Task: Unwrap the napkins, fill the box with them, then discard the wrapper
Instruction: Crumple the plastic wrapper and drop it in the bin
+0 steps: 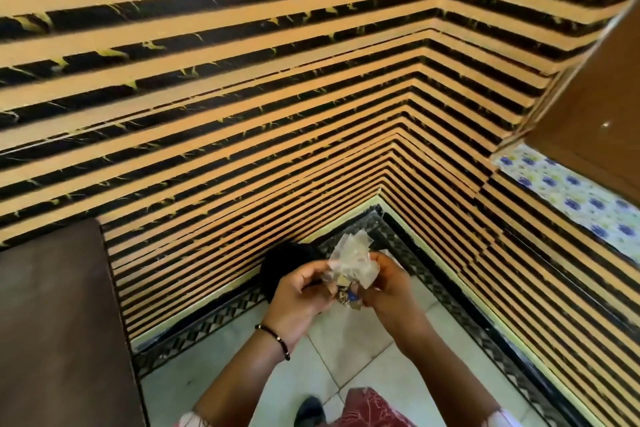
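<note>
A crumpled clear plastic wrapper [348, 265] with some printed colour at its lower end is held between both hands, above the floor in a room corner. My left hand [299, 298] pinches its left side with thumb and fingers. My right hand [388, 282] grips its right side with curled fingers. Directly beyond the hands stands a dark round object [287, 262], partly hidden by my left hand; whether it is a bin I cannot tell. No napkins or box are in view.
Striped orange-and-black walls [242, 114] meet in the corner ahead. A brown padded seat [55, 315] fills the lower left. A brown cabinet [595, 97] with a floral-lined shelf [568, 191] juts in at the right. White floor tiles [346, 357] lie below, with my foot [310, 409].
</note>
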